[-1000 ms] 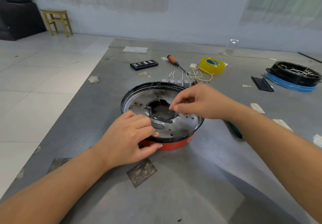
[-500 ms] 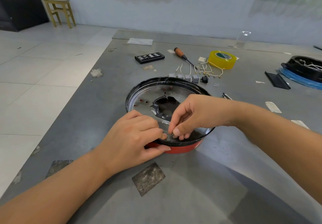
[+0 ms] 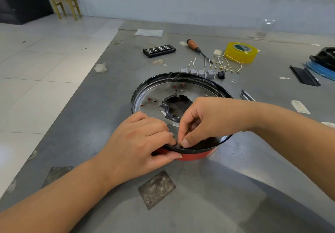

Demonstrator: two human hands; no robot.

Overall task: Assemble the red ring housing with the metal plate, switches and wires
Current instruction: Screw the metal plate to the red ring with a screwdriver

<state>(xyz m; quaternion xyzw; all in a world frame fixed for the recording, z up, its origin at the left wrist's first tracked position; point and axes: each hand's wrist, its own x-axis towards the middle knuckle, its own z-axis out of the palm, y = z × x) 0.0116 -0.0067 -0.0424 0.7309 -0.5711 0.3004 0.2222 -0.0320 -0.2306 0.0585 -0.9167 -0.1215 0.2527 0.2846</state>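
Observation:
The red ring housing [image 3: 194, 155] sits on the grey table with a round metal plate [image 3: 195, 92] lying inside its black rim. The plate has small holes and a torn dark opening at its centre. My left hand [image 3: 137, 142] grips the near rim, thumb on the red outer wall. My right hand [image 3: 204, 120] pinches at the inner near edge of the plate, fingertips touching the left fingers; whatever it pinches is hidden. Several grey switches [image 3: 199, 72] and loose white wires [image 3: 226, 64] lie just behind the housing.
Behind are a wooden-handled screwdriver [image 3: 194, 47], a black bit case [image 3: 159, 50], a yellow tape roll [image 3: 240, 51], small screws [image 3: 234, 81] and a metal tool [image 3: 247, 96]. A black and blue housing [image 3: 324, 60] sits far right. The table's left edge drops to tiled floor.
My right hand moved from the plate's central opening down to the near rim, beside my left fingers. The view has drawn closer to the housing. The left hand kept its hold.

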